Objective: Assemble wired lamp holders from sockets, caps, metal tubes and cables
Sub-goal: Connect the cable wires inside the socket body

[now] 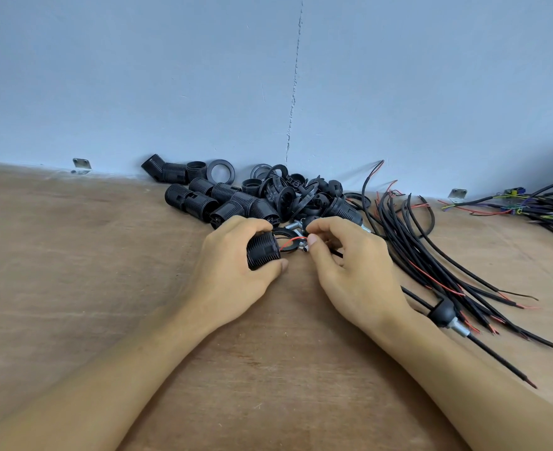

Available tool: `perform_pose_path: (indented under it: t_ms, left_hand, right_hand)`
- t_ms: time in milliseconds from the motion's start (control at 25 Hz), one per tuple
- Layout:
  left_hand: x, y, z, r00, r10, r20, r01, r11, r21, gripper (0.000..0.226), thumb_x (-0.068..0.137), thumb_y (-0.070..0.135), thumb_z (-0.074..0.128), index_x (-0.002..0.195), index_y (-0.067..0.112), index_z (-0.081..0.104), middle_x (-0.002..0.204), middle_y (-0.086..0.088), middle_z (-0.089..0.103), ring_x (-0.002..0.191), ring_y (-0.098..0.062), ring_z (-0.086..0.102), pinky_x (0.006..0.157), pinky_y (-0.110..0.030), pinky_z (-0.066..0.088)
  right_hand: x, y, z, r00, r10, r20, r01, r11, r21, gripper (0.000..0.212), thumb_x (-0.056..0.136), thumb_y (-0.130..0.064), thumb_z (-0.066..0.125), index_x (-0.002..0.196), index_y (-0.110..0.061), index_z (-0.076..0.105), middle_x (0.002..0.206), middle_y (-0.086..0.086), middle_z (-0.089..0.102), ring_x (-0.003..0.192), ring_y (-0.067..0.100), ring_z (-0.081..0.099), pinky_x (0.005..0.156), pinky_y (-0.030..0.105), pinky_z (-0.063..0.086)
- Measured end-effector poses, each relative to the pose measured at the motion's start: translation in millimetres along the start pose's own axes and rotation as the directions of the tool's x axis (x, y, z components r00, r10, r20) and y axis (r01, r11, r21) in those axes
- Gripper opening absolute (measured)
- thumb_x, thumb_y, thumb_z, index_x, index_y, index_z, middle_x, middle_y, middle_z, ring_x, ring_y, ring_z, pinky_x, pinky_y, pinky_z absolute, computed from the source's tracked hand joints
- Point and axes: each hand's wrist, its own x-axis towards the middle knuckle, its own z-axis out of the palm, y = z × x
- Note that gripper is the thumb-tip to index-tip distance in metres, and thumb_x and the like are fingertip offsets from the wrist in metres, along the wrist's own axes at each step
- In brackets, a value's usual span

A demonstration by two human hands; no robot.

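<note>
My left hand (236, 271) grips a black ribbed lamp socket (263, 250) just above the wooden table (106, 255). My right hand (343, 265) pinches the end of a black cable beside a small metal tube (303, 247); thin red wires (290, 243) run from that end into the socket's open side. A pile of black sockets, caps and rings (255, 196) lies right behind both hands. Under my right wrist lies a round black cap with a metal tube on a cable (444, 312).
Several loose black cables with red and bare ends (464, 265) fan out at the right. More coloured wiring (535, 206) sits at the far right edge. A blue wall (268, 76) with small metal brackets (81, 165) closes off the back of the table.
</note>
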Motion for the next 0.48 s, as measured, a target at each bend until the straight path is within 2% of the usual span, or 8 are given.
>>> perform_pose_path:
  t_ms: [120, 200, 280, 360, 480]
  left_hand:
    - [1.2, 0.4, -2.3, 0.991, -0.136, -0.009, 0.135, 0.987, -0.086, 0.049, 0.071, 0.032, 0.090, 0.113, 0.031, 0.066, 0.102, 0.018, 0.066, 0.099, 0.004, 0.061, 0.085, -0.004, 0.038]
    - [3.1, -1.1, -4.8, 0.976, -0.219, 0.012, 0.217, 0.960, -0.178, 0.045, 0.071, 0.035, 0.090, 0.108, 0.034, 0.064, 0.101, 0.020, 0.067, 0.101, 0.008, 0.060, 0.086, -0.008, 0.041]
    - [5.5, -2.4, -7.2, 0.961, -0.274, 0.038, 0.273, 0.919, -0.286, 0.043, 0.068, 0.042, 0.089, 0.103, 0.034, 0.066, 0.100, 0.017, 0.070, 0.099, 0.004, 0.064, 0.088, -0.019, 0.048]
    - [7.1, -1.7, -9.0, 0.948, -0.313, 0.054, 0.310, 0.876, -0.370, 0.044, 0.061, 0.054, 0.084, 0.097, 0.034, 0.068, 0.095, 0.017, 0.073, 0.092, 0.000, 0.067, 0.084, -0.026, 0.052]
    - [7.8, -1.3, -6.5, 0.928, -0.367, 0.067, 0.358, 0.828, -0.432, 0.048, 0.055, 0.062, 0.079, 0.095, 0.036, 0.070, 0.094, 0.016, 0.074, 0.089, -0.007, 0.069, 0.085, -0.043, 0.059]
  right_hand:
    - [0.3, -1.2, -0.6, 0.998, -0.056, -0.042, 0.052, 0.995, -0.089, 0.015, 0.094, -0.021, 0.063, 0.107, -0.025, 0.069, 0.096, -0.014, 0.067, 0.090, 0.007, 0.062, 0.087, 0.043, 0.052]
    - [-0.1, -2.4, -0.9, 0.997, -0.075, -0.032, 0.070, 0.990, -0.124, 0.016, 0.093, -0.022, 0.065, 0.108, -0.026, 0.068, 0.095, -0.015, 0.065, 0.090, 0.008, 0.061, 0.088, 0.043, 0.051]
    - [-1.2, -4.1, -0.7, 0.999, -0.043, 0.030, 0.047, 0.989, -0.137, 0.021, 0.092, -0.027, 0.067, 0.113, -0.028, 0.066, 0.099, -0.016, 0.063, 0.092, 0.006, 0.058, 0.088, 0.040, 0.050]
    - [-2.6, -5.7, 0.1, 0.995, -0.014, 0.094, 0.032, 0.981, -0.192, 0.033, 0.090, -0.032, 0.068, 0.122, -0.029, 0.063, 0.107, -0.015, 0.063, 0.102, 0.009, 0.058, 0.093, 0.040, 0.048]
    - [-2.6, -7.0, -0.5, 0.993, -0.003, 0.114, 0.031, 0.969, -0.245, 0.039, 0.089, -0.033, 0.070, 0.127, -0.029, 0.060, 0.112, -0.012, 0.064, 0.107, 0.015, 0.059, 0.097, 0.043, 0.046]
